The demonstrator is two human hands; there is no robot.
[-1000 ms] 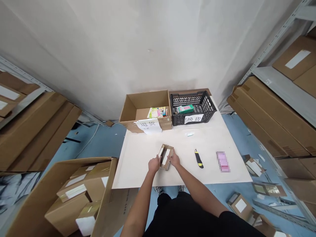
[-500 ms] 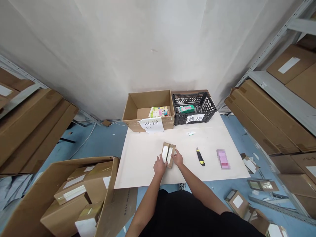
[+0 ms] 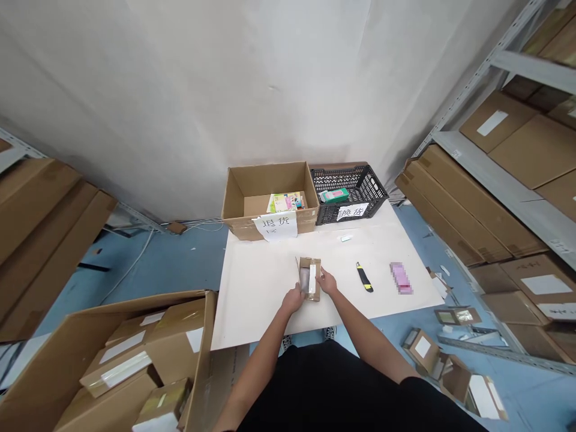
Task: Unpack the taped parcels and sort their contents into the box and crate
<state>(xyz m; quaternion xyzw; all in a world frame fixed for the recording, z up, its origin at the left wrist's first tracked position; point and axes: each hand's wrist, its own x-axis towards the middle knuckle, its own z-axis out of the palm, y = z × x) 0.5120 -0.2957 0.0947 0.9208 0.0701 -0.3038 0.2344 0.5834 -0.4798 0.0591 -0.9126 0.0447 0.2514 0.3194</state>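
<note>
A small brown cardboard box (image 3: 310,277) with a white label lies on the white table (image 3: 261,282), its top flaps parted. My left hand (image 3: 293,298) grips its near left corner. My right hand (image 3: 327,281) holds its right side, fingers curled on the flap. A black and yellow utility knife (image 3: 363,277) lies to the right of the box, and a pink packet (image 3: 400,278) lies further right.
At the table's far edge stand an open cardboard box (image 3: 270,201) holding colourful items and a black plastic crate (image 3: 351,187) with a green item. A big carton of parcels (image 3: 130,360) sits at lower left. Shelves with cartons line both sides. Opened boxes litter the floor at right.
The small box's flaps have spread further open under both hands, and the box has turned a little. The camera view has shifted slightly.
</note>
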